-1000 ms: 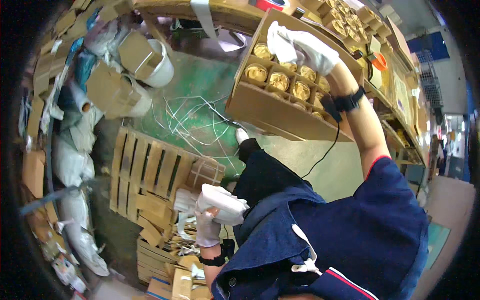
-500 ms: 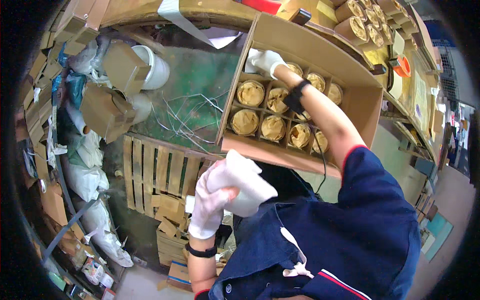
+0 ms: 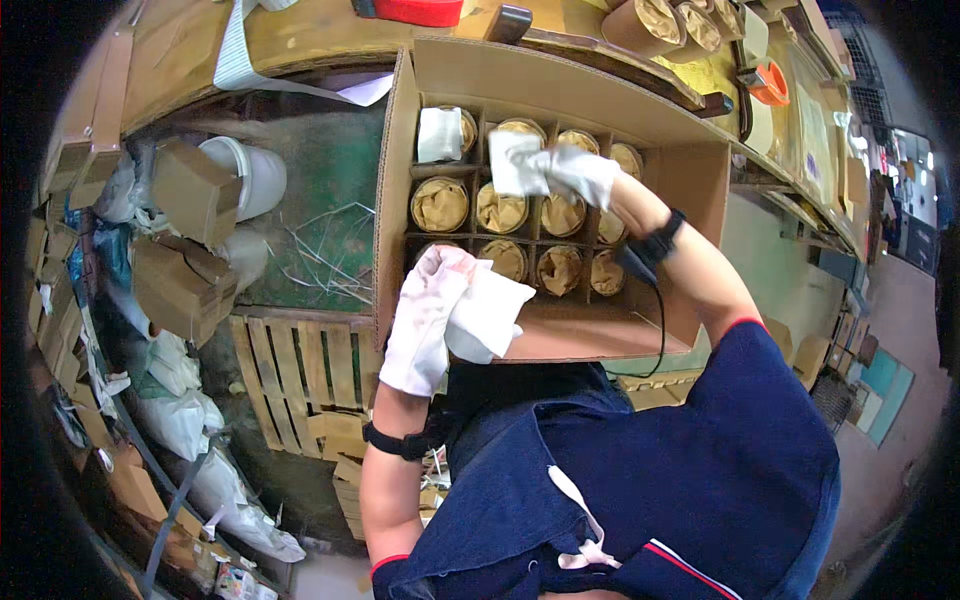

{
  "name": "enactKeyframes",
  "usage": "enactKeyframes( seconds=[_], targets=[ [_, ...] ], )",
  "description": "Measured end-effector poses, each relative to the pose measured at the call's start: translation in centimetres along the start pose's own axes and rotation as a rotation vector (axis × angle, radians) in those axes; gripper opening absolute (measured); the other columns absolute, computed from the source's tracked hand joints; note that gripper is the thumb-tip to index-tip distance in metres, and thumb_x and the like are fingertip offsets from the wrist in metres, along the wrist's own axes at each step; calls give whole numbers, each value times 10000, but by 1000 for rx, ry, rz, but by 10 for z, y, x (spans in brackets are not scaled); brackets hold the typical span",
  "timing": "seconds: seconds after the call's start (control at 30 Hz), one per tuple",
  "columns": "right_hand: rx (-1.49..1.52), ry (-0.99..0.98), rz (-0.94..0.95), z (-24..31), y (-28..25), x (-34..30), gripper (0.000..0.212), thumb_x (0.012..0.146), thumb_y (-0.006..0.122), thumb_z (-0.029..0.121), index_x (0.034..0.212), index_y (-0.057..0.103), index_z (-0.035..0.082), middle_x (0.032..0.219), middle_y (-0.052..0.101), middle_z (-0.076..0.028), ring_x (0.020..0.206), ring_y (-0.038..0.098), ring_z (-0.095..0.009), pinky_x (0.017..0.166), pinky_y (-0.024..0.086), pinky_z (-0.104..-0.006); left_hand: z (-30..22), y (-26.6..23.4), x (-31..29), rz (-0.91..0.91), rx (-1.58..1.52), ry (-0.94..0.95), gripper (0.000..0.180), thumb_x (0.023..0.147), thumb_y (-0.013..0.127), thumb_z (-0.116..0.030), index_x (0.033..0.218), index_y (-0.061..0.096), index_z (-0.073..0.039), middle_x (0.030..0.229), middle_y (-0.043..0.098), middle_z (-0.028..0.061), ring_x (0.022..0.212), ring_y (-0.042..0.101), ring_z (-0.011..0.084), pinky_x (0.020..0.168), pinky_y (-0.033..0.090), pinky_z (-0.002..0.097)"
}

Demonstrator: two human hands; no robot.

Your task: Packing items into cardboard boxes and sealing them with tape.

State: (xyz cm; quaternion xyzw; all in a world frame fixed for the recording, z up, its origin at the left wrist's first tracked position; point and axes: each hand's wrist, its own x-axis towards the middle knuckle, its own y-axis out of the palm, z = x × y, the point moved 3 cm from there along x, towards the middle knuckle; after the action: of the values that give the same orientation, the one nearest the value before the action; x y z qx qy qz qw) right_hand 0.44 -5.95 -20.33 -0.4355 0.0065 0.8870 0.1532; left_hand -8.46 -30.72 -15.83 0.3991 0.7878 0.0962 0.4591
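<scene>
Gloved in white, my right hand (image 3: 582,174) pinches a small white sheet (image 3: 514,164) over a far compartment of a divided cardboard box (image 3: 570,92). Round brown-paper-wrapped items (image 3: 440,205) fill the compartments, crumpled paper ends upward. Another white sheet (image 3: 439,136) lies on the item in the far left corner compartment. My left hand (image 3: 432,315), also gloved, grips a folded white stack of sheets (image 3: 487,312) above the box's near left edge, hiding the compartment there. Dark bands circle both wrists; a thin black cable hangs by the right one.
Beyond the box runs a wooden bench (image 3: 330,45) with a red object (image 3: 410,10), more wrapped rolls (image 3: 645,25) and an orange tape dispenser (image 3: 768,84). On the left are a white bucket (image 3: 255,175), cardboard boxes (image 3: 180,285), loose strapping (image 3: 330,255) and a wooden pallet (image 3: 300,375).
My right hand has left the far left compartment, where a white sheet now lies, and moved right with another sheet. My left hand has come up over the box edge with the stack.
</scene>
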Motion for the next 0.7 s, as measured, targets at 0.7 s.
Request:
enactKeyframes(
  seconds=[0.7],
  targets=[
    [-389,72,-382,-102,-75,5,504,819,658,514,797,720,14,659,616,-76,606,537,-150,579,419,-321,32,22,20,102,122,-119,295,939,586,-166,1206,520,-58,887,602,23,835,619,130,750,512,271]
  ],
)
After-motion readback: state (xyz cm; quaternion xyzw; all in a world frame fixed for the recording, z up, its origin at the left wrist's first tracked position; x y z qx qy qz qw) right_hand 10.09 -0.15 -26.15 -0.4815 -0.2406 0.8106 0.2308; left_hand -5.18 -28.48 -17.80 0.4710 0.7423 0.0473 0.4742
